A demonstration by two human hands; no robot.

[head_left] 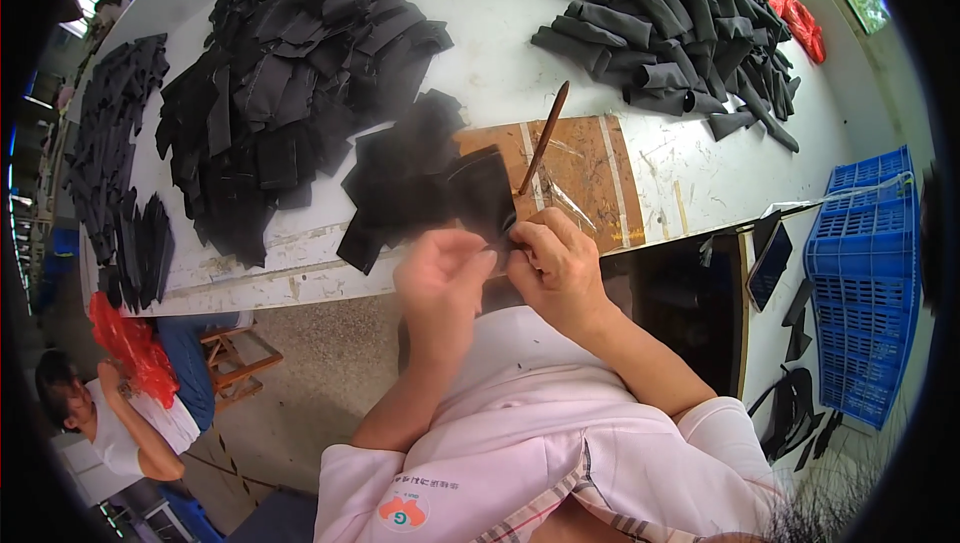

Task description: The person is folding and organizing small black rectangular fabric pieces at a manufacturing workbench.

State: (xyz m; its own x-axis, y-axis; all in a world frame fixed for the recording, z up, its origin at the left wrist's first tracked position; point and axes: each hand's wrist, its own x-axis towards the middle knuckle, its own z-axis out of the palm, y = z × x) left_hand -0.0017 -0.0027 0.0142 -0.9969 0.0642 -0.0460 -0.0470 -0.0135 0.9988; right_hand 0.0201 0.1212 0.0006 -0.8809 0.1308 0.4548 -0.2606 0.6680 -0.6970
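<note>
The black fabric piece looks light, thin and floppy, so a pinch at its near edge seems the sensible hold. It hangs just beyond the fingers, above the edge of the surface. The right hand pinches that near edge, wrist bent, forearm rising from below. The left hand is blurred beside it, fingers curled; whether it grips the cloth I cannot tell. A brown stick stands up just past the right fingers.
</note>
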